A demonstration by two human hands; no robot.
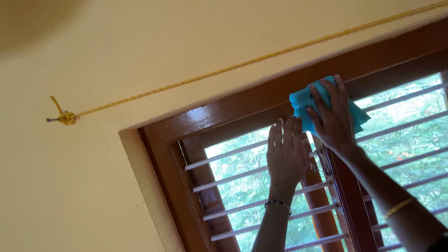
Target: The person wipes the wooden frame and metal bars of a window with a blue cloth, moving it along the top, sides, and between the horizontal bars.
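Up high, my right hand presses a folded blue cloth flat against the top rail of the brown window frame, fingers spread wide over the cloth rather than curled round it, so it is pinned by pressure more than gripped. My left hand is raised just beside it, fingers straight and together, palm toward the white bars; I cannot tell whether it touches the frame or a bar, and it holds nothing. A dark bracelet sits on the left wrist, a gold bangle on the right forearm. A yellow cord runs along the wall above to a nail.

My worry is the cloth: with an open-palm hold, easing off could let it slide down. Reaching further up, a knuckle could catch the cord. The bangle could also knock against the bars.
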